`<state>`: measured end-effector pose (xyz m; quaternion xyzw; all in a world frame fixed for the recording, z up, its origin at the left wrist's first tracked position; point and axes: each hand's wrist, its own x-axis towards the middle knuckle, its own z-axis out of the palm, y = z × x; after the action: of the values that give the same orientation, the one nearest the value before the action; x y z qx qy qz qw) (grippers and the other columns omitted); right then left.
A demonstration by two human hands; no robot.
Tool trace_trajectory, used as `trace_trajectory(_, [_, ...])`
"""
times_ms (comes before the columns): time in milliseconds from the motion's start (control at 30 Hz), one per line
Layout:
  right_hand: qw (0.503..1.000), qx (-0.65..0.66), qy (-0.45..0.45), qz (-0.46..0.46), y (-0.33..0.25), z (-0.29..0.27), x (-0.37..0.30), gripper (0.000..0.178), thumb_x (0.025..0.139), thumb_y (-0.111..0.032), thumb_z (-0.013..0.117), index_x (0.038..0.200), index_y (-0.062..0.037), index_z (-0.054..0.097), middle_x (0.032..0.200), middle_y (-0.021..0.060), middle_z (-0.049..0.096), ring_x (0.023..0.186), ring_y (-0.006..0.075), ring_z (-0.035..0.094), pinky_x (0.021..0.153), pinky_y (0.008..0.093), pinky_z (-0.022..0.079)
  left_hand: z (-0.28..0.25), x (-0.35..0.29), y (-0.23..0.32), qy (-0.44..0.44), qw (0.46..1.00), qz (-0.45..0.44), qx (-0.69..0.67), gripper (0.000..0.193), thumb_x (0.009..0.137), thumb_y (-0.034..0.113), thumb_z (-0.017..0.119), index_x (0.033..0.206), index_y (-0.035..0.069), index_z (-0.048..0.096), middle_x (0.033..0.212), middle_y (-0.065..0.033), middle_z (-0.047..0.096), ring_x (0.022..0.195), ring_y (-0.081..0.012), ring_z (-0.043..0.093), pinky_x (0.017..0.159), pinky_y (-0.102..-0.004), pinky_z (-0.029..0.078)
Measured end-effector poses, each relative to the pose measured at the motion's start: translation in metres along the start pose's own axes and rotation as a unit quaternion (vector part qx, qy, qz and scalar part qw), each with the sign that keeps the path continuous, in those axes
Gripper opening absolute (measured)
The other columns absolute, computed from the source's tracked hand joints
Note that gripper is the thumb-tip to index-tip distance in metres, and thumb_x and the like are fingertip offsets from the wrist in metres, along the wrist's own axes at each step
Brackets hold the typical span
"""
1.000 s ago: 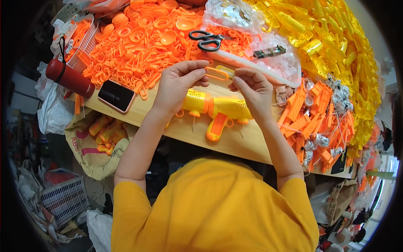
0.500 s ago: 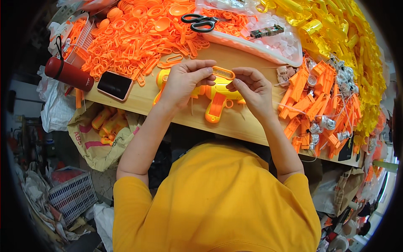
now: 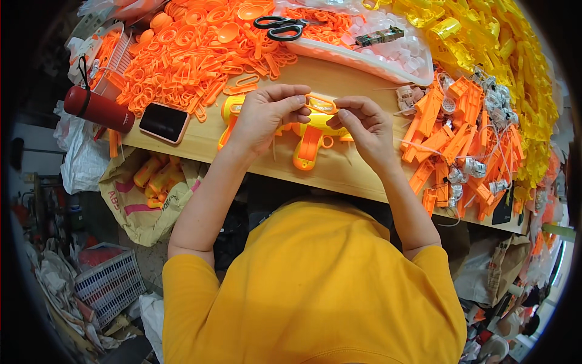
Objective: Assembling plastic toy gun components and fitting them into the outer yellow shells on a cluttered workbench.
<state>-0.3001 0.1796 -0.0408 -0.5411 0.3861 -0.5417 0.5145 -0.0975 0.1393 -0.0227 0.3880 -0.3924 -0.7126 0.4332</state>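
Between my two hands is a small orange oval ring-shaped plastic piece, held up above the table. My left hand pinches its left end between thumb and fingers. At the other end, the thumb and index finger of my right hand close on it. Just below and behind them lies a yellow and orange toy gun on its side, its orange grip pointing toward me. My hands partly cover the gun's body.
Heaped orange parts spread across the far left, beside a phone and red flask. Scissors lie by a white tray. Orange parts with wired motors and yellow shells fill the right. A sack hangs below.
Both hands keep their pinch on the oval piece, which has tilted slightly. The whole view has shifted a little; the toy gun stays beneath my hands.
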Motion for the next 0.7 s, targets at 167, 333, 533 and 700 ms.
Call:
trace_trajectory(167, [1.000, 0.014, 0.017, 0.001, 0.000, 0.001, -0.002, 0.018, 0.092, -0.004, 0.055, 0.107, 0.0042, 0.058, 0.092, 0.0105, 0.065, 0.079, 0.0155, 0.066, 0.074, 0.0274, 0.054, 0.003, -0.001, 0.000, -0.001, 1.000, -0.006, 0.001, 0.021, 0.088, 0.003, 0.060, 0.108, -0.003, 0.063, 0.090, -0.0078, 0.065, 0.077, -0.0138, 0.064, 0.071, -0.0259, 0.056])
trace_trajectory(333, [0.999, 0.024, 0.038, 0.005, 0.006, 0.000, -0.003, 0.018, 0.091, -0.004, 0.058, 0.107, 0.0039, 0.059, 0.090, 0.0098, 0.066, 0.078, 0.0153, 0.066, 0.072, 0.0267, 0.055, 0.000, -0.001, -0.006, -0.005, 1.000, -0.010, -0.004, 0.022, 0.088, 0.003, 0.060, 0.109, -0.003, 0.063, 0.090, -0.0081, 0.065, 0.077, -0.0131, 0.063, 0.071, -0.0264, 0.057])
trace_trajectory(533, [0.999, 0.021, 0.042, 0.006, 0.008, 0.001, -0.006, 0.019, 0.091, -0.003, 0.057, 0.109, 0.0040, 0.058, 0.093, 0.0106, 0.066, 0.079, 0.0153, 0.066, 0.072, 0.0266, 0.055, 0.000, -0.001, -0.009, 0.004, 1.000, -0.004, -0.005, 0.021, 0.088, 0.003, 0.060, 0.108, -0.003, 0.063, 0.090, -0.0086, 0.066, 0.077, -0.0134, 0.064, 0.071, -0.0268, 0.057])
trace_trajectory(700, [0.999, 0.006, 0.037, 0.015, 0.008, 0.003, -0.008, 0.020, 0.092, -0.004, 0.056, 0.110, 0.0043, 0.057, 0.096, 0.0108, 0.066, 0.081, 0.0154, 0.066, 0.074, 0.0267, 0.054, 0.001, -0.003, -0.010, 0.008, 1.000, -0.003, -0.006, 0.021, 0.088, 0.003, 0.061, 0.108, -0.003, 0.063, 0.090, -0.0090, 0.066, 0.077, -0.0141, 0.065, 0.071, -0.0266, 0.057])
